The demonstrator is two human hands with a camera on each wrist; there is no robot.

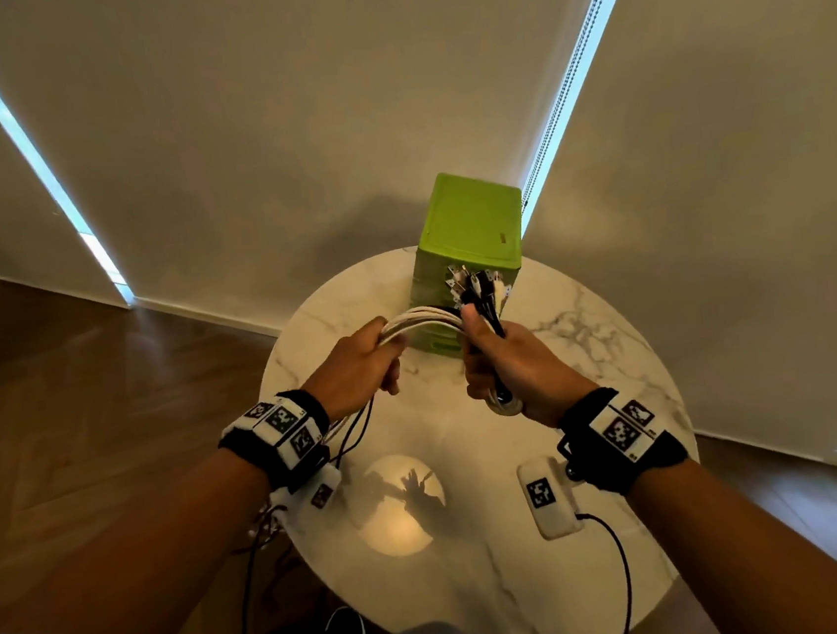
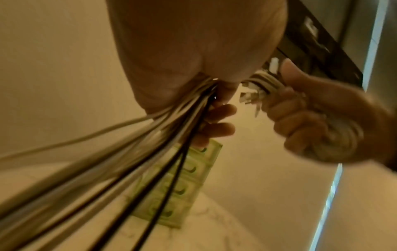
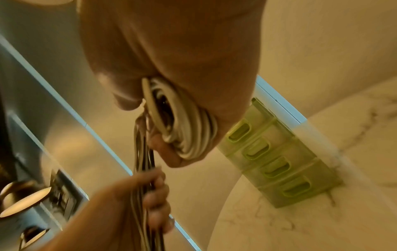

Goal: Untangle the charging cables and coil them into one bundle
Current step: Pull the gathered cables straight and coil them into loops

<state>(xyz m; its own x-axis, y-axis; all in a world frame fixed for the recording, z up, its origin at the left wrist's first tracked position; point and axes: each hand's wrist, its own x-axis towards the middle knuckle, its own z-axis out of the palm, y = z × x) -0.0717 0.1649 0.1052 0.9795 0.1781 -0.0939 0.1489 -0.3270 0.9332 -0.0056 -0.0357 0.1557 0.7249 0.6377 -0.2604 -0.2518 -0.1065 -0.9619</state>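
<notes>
A bunch of white and black charging cables (image 1: 427, 317) spans between both hands above the round marble table (image 1: 608, 327). My right hand (image 1: 506, 359) grips the coiled part (image 3: 184, 132), with the plug ends (image 1: 477, 284) sticking up above the thumb. My left hand (image 1: 359, 364) is closed round the straight run of cables (image 2: 176, 118), whose loose tails (image 1: 351, 432) hang past my left wrist and off the table edge. In the left wrist view the right hand (image 2: 318, 122) shows with cable loops in its fist.
A green drawer box (image 1: 469, 229) stands at the far side of the table, just behind the hands. A white tagged device (image 1: 546, 499) with a black lead lies near the right wrist. Wooden floor and pale blinds surround the table.
</notes>
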